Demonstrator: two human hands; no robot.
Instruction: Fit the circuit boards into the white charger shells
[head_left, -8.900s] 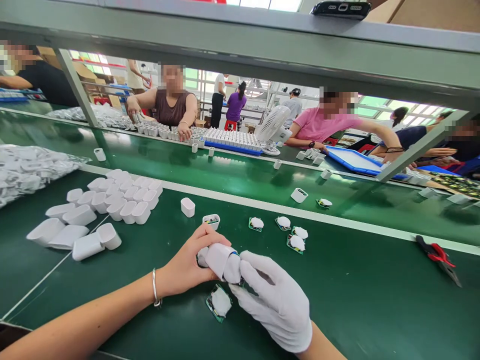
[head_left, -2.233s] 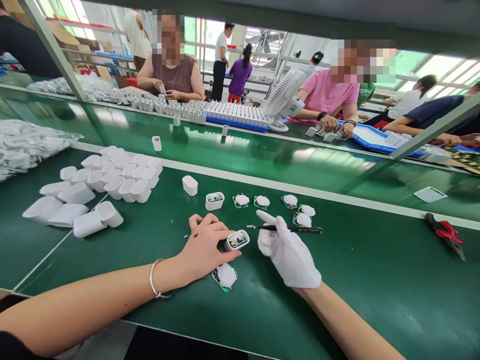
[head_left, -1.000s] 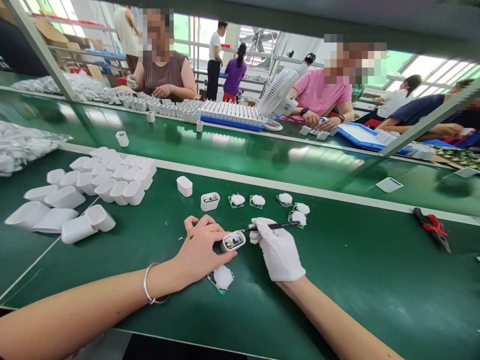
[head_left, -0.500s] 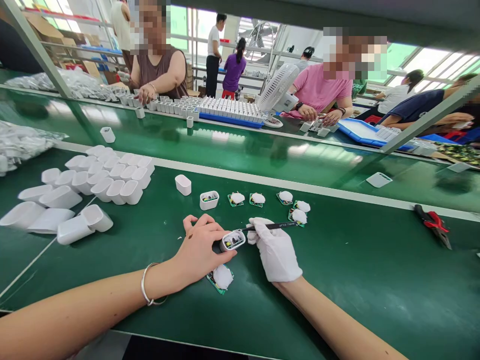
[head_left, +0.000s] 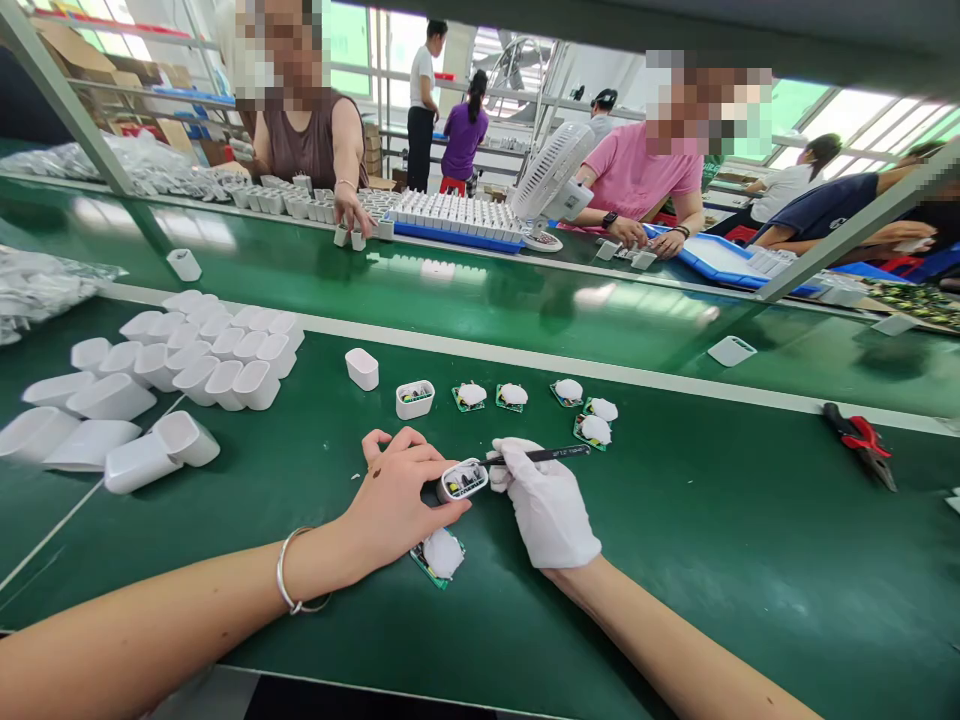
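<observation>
My bare left hand (head_left: 405,485) grips a white plastic housing (head_left: 463,481) between thumb and fingers. Its open end faces up and electronic parts show inside. My gloved right hand (head_left: 544,505) is closed round black tweezers (head_left: 551,454), whose tip reaches the housing's rim. Just below my left hand lies a circuit board with a white pad (head_left: 441,553), partly covered by the hand. Beyond my hands stands a second filled housing (head_left: 415,400), beside an oval white housing (head_left: 362,369). Several padded circuit boards (head_left: 512,397) lie to its right.
A cluster of white housings (head_left: 202,355) covers the left of the green table. Red-handled pliers (head_left: 862,440) lie at the right. Single white pieces (head_left: 731,351) rest on the green strip beyond the pale divider. Co-workers handle parts across the strip, near a white fan (head_left: 551,175).
My hands keep almost the same pose, the tweezers still at the housing's rim. The co-worker at the back left has moved a hand rightward. White pieces on the strip have shifted left.
</observation>
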